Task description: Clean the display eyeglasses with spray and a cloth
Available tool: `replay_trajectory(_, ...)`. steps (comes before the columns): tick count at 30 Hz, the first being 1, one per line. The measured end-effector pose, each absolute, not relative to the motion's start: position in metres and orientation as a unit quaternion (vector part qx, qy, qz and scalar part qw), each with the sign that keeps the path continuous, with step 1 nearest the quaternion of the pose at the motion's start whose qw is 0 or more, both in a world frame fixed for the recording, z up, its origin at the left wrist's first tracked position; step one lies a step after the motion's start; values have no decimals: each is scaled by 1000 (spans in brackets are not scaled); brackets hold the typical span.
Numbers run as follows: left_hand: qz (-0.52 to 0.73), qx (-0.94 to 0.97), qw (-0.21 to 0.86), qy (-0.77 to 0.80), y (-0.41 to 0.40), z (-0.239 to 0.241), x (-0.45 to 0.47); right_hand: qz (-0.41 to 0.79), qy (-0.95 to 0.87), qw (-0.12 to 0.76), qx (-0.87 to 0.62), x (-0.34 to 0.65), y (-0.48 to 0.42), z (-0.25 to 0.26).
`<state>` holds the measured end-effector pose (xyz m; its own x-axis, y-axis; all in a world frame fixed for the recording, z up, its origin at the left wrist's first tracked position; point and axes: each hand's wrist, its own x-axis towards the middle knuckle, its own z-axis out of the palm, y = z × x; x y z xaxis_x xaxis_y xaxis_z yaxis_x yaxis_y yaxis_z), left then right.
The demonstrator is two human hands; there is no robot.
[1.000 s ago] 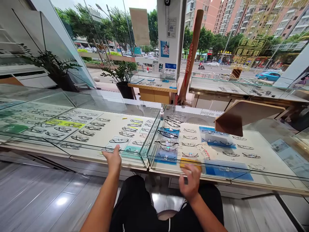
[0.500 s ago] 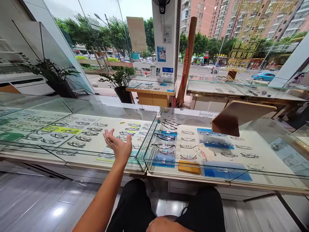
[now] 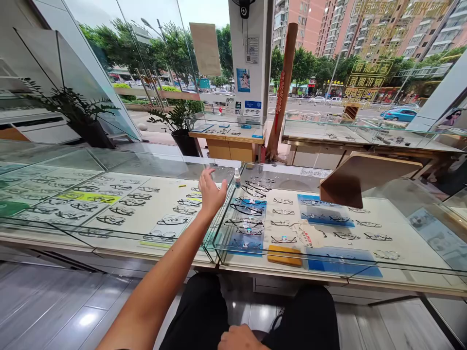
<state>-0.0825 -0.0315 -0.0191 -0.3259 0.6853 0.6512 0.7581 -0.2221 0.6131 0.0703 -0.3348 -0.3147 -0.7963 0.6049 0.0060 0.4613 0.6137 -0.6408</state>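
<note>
My left hand (image 3: pixel 212 192) is raised over the glass display counter (image 3: pixel 160 165), its fingers and thumb apart and nothing in it. Just right of it a small bottle with a white cap (image 3: pixel 237 179) stands on the glass top; hand and bottle look apart. Under the glass lie several pairs of eyeglasses (image 3: pixel 172 220), some partly hidden by my left forearm. At the lower edge, over my lap, my right hand (image 3: pixel 241 339) rests with its fingers curled in and no object showing in it.
A brown angled board (image 3: pixel 365 180) stands on the right counter. Under that glass are an orange-yellow case (image 3: pixel 284 255), a cloth (image 3: pixel 308 234) and blue sheets (image 3: pixel 343 262). Behind are a wooden post (image 3: pixel 283 87), a potted plant (image 3: pixel 180 129) and further display cases (image 3: pixel 229 143).
My left hand has moved right and farther forward, from over the left glasses display to beside the small bottle. My right hand has shifted slightly in my lap. The view has tilted a little.
</note>
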Motion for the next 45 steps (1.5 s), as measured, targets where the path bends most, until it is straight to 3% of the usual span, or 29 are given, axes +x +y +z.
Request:
replay_trajectory(6, -525, -575, -164, -605, 30, -41, -88, 140, -926, 55, -345, 77, -310, -321)
replay_trajectory(9, -527, -578, -231, -579, 57, -53, -89, 130, -934, 36, -331, 78, -306, -320)
replay_trajectory(16, -527, -611, -221, -547, 79, -60, -84, 141, -941, 66, -301, 78, -323, -326)
replay_trajectory(22, -539, -645, -163, -516, 27, -27, -79, 180, -922, 45, -338, 79, -327, -338)
replay_trajectory(26, -296, -804, -171, -487, -38, 6, -71, 233, -908, 30, -347, 85, -326, -327)
replay_trajectory(29, -101, -863, -176, -462, -69, 18, -61, 282, -896, 23, -343, 92, -321, -304)
replay_trajectory(33, -9, -869, -142, -473, -75, 17, -48, 327, -883, 16, -337, 104, -312, -261)
replay_trajectory(39, 34, -874, -135, -466, -65, 22, -41, 402, -867, -19, -293, 146, -287, -185)
replay_trajectory(42, 22, -867, -199, -456, -64, 39, -46, 416, -873, -129, -219, 177, -263, -126)
replay_trajectory(45, -41, -846, -297, -440, -58, 63, -54, 439, -865, -99, -223, 210, -228, -45)
